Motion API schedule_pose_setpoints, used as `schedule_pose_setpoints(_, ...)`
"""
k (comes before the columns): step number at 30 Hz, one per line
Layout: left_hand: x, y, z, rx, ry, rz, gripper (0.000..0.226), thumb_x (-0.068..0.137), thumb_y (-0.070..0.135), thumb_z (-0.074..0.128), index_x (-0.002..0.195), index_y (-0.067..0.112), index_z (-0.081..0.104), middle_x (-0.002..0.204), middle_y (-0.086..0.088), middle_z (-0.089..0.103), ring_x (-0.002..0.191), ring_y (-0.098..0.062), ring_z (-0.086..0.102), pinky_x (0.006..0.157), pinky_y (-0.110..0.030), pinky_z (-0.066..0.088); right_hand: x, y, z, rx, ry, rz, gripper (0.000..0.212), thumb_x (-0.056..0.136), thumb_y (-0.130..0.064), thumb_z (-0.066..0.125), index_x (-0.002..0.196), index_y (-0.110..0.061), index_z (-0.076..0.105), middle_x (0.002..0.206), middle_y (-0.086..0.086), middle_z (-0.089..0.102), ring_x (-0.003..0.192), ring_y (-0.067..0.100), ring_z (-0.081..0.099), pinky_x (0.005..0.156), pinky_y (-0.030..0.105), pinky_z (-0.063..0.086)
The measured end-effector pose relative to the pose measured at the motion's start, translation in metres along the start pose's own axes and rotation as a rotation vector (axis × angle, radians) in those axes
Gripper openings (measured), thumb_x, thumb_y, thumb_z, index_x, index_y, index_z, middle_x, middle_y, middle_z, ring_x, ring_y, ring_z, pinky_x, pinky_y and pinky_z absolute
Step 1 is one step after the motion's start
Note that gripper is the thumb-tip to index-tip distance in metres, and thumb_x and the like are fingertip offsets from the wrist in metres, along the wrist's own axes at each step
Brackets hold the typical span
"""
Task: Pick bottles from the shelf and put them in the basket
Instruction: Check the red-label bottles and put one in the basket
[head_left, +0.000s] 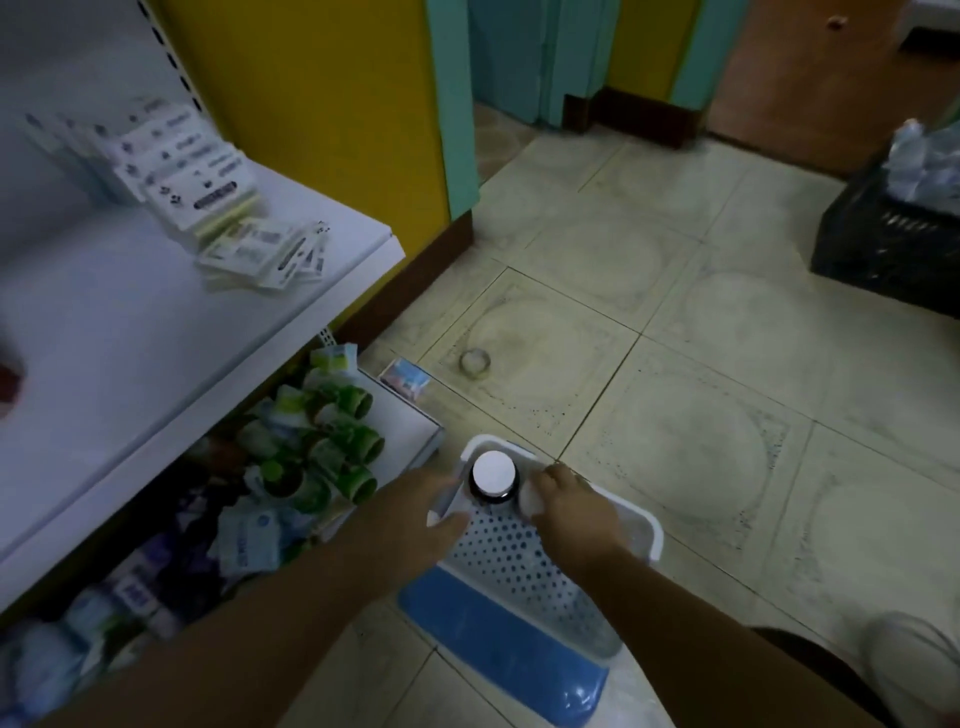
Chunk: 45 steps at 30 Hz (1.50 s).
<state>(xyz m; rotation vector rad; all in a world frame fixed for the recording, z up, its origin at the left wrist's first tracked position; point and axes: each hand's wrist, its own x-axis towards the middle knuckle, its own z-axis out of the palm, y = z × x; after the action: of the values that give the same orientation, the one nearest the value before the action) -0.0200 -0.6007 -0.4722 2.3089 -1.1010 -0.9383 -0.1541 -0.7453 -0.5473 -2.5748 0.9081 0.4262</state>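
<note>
- A white perforated basket (652, 530) was set on the tiled floor (701, 389).
- A dark bottle (493, 475) with a white cap was stood upright inside the basket, at its far end.
- A second bottle (529, 503), also white-capped, was held just right of the first, inside the basket's far end and almost touching it.
- The right hand (569, 501) was placed over the basket, its fingers curled round the second bottle.
- The left hand (423, 501) was laid at the basket's left rim; whether its fingers were gripping the rim or only resting on it could not be told.
- A blue panel (509, 654) was seen at the basket's near end.
- A white shelf (156, 322) was seen left of the basket, with printed boxes (176, 161) stacked on it.
- Green tubes (343, 447) and packets were piled on the lower level, just left of the basket.
- A small glass jar (475, 364) was stood on the floor beyond the basket.
- A black crate (883, 244) was seen far right of the basket, well apart from it.
</note>
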Motion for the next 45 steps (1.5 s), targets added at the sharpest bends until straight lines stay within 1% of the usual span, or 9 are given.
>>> schedule_pose_setpoints(4,-0.021,0.01,-0.025,0.117,-0.008,-0.016,0.057,0.089,0.044,0.051,0.139,0.02,0.037,0.145,-0.001,0.039,0.132,-0.016,0.036,0.105,-0.027,0.03,-0.012,-0.005,-0.019,-0.21,-0.033,-0.103,0.074,0.085,-0.021,0.062,0.145,-0.013,0.019,0.151,0.013,0.028,0.135,0.03,0.033,0.105,0.039,0.036)
schedule_pose_setpoints(8,-0.046,0.044,-0.088,0.405,0.036,0.022,0.077,0.085,0.062,0.042,0.148,0.024,0.018,0.158,0.002,0.008,0.146,-0.017,0.002,0.117,-0.036,0.006,-0.043,-0.037,-0.076,-0.402,-0.067,-0.3,0.084,0.087,-0.02,0.059,0.15,-0.014,0.004,0.158,0.017,-0.01,0.146,0.032,-0.008,0.118,0.043,-0.001)
schedule_pose_setpoints(10,-0.07,0.065,-0.131,0.496,0.037,0.038,0.09,0.078,0.078,0.026,0.148,0.023,0.013,0.159,-0.002,0.0,0.146,-0.02,-0.006,0.118,-0.039,-0.001,-0.062,-0.064,-0.117,-0.429,-0.038,-0.425,0.076,0.09,-0.023,0.051,0.15,-0.014,0.006,0.158,0.018,-0.012,0.146,0.033,-0.01,0.117,0.044,-0.004)
schedule_pose_setpoints(12,-0.106,0.083,-0.18,0.576,0.042,0.018,0.086,0.081,0.073,0.028,0.149,0.024,0.006,0.159,-0.001,-0.006,0.145,-0.019,-0.012,0.117,-0.039,-0.005,-0.081,-0.101,-0.161,-0.423,-0.003,-0.541,0.071,0.092,-0.027,0.045,0.151,-0.015,0.006,0.157,0.019,-0.011,0.145,0.034,-0.011,0.117,0.046,-0.004)
schedule_pose_setpoints(18,-0.249,0.105,-0.316,0.588,0.407,-0.076,0.074,0.087,0.06,0.041,0.148,0.027,0.014,0.159,0.001,0.003,0.146,-0.016,-0.003,0.119,-0.037,0.007,-0.145,-0.252,-0.271,-0.42,0.108,-0.876,0.061,0.097,-0.022,0.04,0.15,-0.012,0.012,0.158,0.018,-0.011,0.146,0.033,-0.011,0.117,0.045,-0.002)
schedule_pose_setpoints(24,-0.412,0.072,-0.382,0.558,0.683,-0.305,0.07,0.088,0.058,0.04,0.147,0.028,0.018,0.159,0.004,0.004,0.146,-0.012,-0.002,0.117,-0.032,0.007,-0.218,-0.401,-0.31,-0.299,0.301,-1.193,0.063,0.089,-0.027,0.049,0.147,-0.022,0.026,0.159,0.009,0.012,0.146,0.028,0.01,0.116,0.043,0.019)
schedule_pose_setpoints(31,-0.521,-0.002,-0.399,0.435,0.753,-0.534,0.068,0.088,0.058,0.041,0.146,0.031,0.021,0.159,0.006,0.01,0.146,-0.013,0.007,0.118,-0.035,0.013,-0.28,-0.528,-0.329,-0.103,0.367,-1.402,0.066,0.093,-0.04,0.045,0.149,-0.034,0.01,0.16,-0.007,0.005,0.147,0.01,0.001,0.116,0.028,0.01)
schedule_pose_setpoints(38,-0.55,-0.05,-0.426,0.35,0.747,-0.421,0.061,0.086,0.055,0.047,0.141,0.034,0.032,0.152,0.01,0.028,0.137,-0.01,0.029,0.108,-0.024,0.023,-0.302,-0.656,-0.362,0.167,0.481,-1.359,0.051,0.092,-0.036,0.052,0.14,-0.025,0.038,0.148,-0.005,0.039,0.135,0.013,0.035,0.111,0.026,0.024)
schedule_pose_setpoints(45,-0.566,-0.089,-0.442,0.164,0.761,-0.285,0.056,0.083,0.057,0.05,0.134,0.038,0.041,0.146,0.017,0.036,0.13,-0.003,0.036,0.11,-0.025,0.028,-0.286,-0.786,-0.391,-0.009,0.351,-1.2,0.045,0.09,-0.036,0.054,0.132,-0.022,0.049,0.138,0.003,0.051,0.123,0.02,0.049,0.1,0.032,0.039)
